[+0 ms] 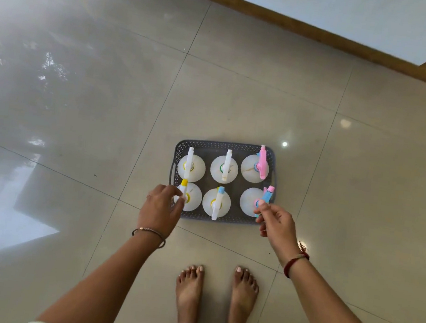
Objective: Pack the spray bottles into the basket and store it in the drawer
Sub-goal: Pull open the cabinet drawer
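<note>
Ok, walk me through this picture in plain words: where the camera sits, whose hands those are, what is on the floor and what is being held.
There is no machine here. The camera is worn on a person's head and looks down, so you see their own arms and bare feet on a glossy tiled floor.

On the floor stands a grey perforated basket holding six white spray bottles, upright, in two rows of three.

The left hand has its fingers at the yellow-tipped bottle in the near left corner. The right hand pinches the pink-and-blue trigger of the bottle in the near right corner. Neither bottle looks lifted out.

The pale cabinet front at the top may hold the drawer, but none is seen open.
</note>
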Demonstrator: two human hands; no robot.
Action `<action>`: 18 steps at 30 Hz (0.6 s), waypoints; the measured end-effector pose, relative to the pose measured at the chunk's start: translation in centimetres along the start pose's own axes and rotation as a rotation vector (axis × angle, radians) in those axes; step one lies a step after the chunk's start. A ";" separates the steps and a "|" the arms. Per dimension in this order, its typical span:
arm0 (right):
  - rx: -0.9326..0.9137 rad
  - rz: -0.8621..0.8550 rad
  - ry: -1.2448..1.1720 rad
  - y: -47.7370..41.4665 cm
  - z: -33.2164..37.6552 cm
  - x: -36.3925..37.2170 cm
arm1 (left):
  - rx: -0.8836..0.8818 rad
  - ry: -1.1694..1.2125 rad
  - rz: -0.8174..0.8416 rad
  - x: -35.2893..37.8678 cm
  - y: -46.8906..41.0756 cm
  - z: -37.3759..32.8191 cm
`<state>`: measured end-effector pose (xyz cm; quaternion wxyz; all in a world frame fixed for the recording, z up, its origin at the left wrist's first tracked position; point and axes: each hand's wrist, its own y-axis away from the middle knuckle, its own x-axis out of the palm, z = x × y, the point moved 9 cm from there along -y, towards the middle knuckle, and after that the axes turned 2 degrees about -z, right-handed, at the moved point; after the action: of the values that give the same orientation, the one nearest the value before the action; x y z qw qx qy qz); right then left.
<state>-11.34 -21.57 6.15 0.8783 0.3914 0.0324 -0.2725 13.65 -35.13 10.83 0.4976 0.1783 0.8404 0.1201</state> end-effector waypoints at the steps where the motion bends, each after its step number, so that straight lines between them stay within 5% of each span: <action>1: -0.022 0.016 -0.002 0.2 0.9 0.7 | 0.017 0.000 0.026 0.2 0.1 -0.9; 18: -0.138 0.013 0.036 1.6 7.3 4.5 | 0.039 0.013 0.027 -1.3 0.5 -4.8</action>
<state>-7.83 -27.93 11.07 0.9043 0.3349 0.0645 -0.2568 10.13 -35.35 14.35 0.4867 0.1984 0.8434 0.1117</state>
